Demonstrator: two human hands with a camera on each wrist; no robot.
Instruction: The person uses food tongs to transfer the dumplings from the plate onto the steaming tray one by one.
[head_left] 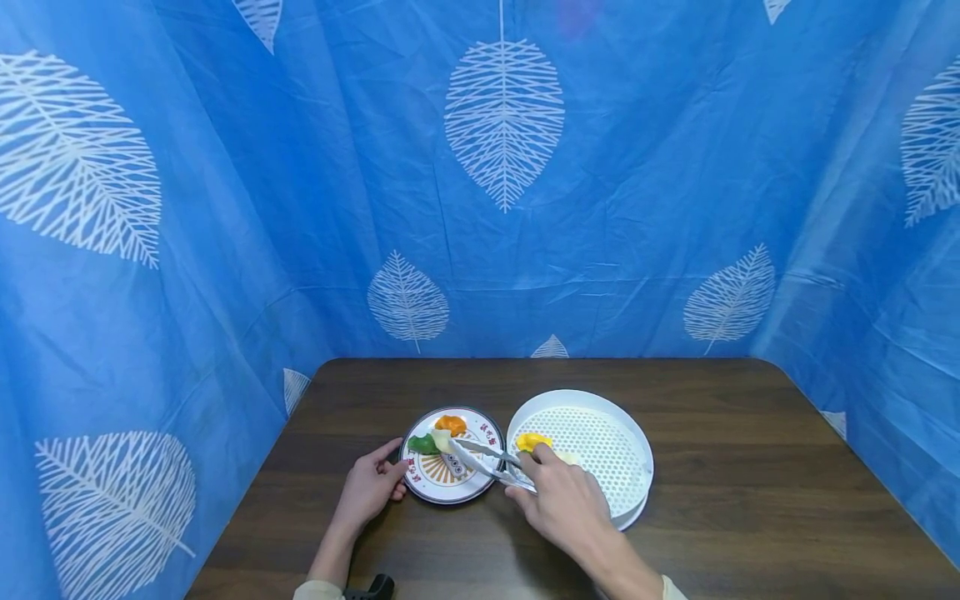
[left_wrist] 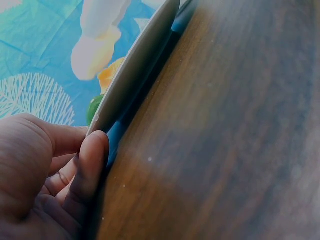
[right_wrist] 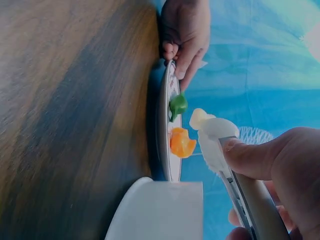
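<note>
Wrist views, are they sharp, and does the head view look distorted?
Left wrist view: the table is soft and blurred, the left hand dim. Right wrist view: the tongs and right hand are blurry up close. Head view: sharp, evenly lit, wide-angle bending at the edges.

Blue leaf-patterned curtains point(head_left: 600, 208) enclose a dark wooden table point(head_left: 750, 500) on three sides.

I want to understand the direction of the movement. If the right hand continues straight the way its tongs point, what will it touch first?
Probably the pale piece on the plate, already at the tips of the tongs held by the right hand. Beyond lies the green piece; depth is unclear.
</note>
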